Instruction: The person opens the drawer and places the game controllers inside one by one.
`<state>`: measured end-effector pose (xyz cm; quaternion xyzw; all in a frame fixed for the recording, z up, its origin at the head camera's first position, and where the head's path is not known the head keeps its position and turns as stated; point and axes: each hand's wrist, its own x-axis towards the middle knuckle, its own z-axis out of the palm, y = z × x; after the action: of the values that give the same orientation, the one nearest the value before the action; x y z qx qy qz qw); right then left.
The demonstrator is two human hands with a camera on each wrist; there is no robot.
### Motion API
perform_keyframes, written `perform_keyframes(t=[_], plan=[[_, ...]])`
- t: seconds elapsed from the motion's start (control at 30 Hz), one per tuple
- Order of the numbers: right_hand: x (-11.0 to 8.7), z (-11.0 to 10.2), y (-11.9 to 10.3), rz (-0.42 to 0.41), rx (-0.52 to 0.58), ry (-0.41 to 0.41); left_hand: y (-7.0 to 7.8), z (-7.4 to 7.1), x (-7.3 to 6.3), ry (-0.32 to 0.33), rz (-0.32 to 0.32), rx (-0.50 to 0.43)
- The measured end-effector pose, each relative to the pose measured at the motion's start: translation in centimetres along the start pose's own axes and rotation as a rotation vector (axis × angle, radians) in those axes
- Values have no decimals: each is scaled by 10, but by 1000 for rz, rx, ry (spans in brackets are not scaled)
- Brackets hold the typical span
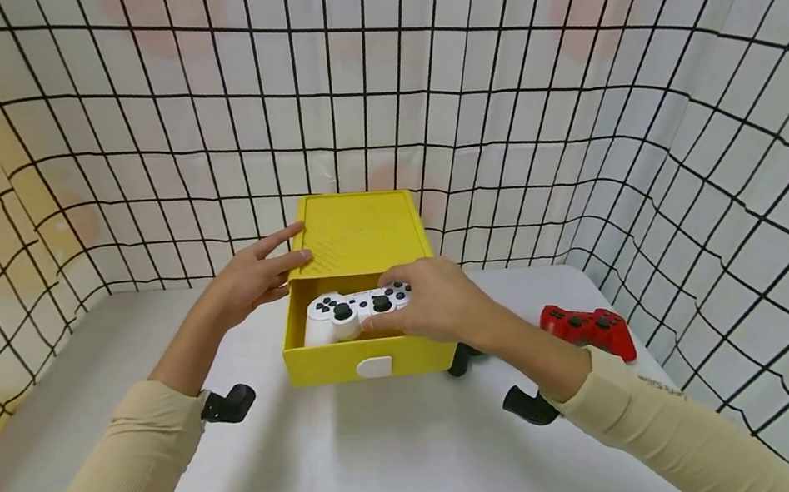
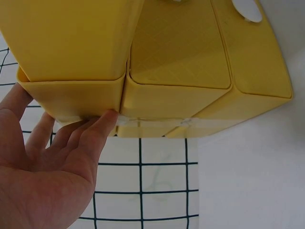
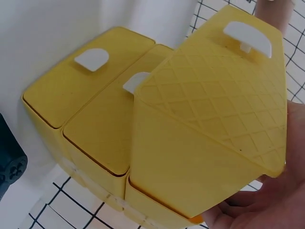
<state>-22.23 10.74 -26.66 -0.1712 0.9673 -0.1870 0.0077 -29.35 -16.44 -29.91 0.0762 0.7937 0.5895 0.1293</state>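
A yellow drawer unit (image 1: 365, 229) has its top drawer (image 1: 335, 363) pulled out toward me. Inside that drawer lies a white game controller (image 1: 326, 327), tilted up a little. My right hand (image 1: 440, 298) grips the controller's right side, its thumb at the front and fingers over the top; the right wrist view hides the controller behind the drawer. At the unit's left side, my left hand (image 1: 255, 274) rests with extended, spread fingers. In the left wrist view, its fingertips touch the yellow side wall (image 2: 76, 100).
A red game controller (image 1: 588, 328) lies on the white table (image 1: 395, 464) at the right. Part of a dark controller (image 3: 10, 157) shows beside the unit in the right wrist view. Two lower drawers (image 3: 93, 90) are closed. Black wire mesh (image 1: 374, 97) surrounds the table's back and sides.
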Motion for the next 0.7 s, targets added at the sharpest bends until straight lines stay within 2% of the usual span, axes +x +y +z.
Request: perform_keyframes(t=[0.33,0.7], plan=[[5,4,1,21,-79,-30,-1,0,1,-17,9,-13],[10,5,1,6,-149,-67,-1,0,1,-16,6,-9]])
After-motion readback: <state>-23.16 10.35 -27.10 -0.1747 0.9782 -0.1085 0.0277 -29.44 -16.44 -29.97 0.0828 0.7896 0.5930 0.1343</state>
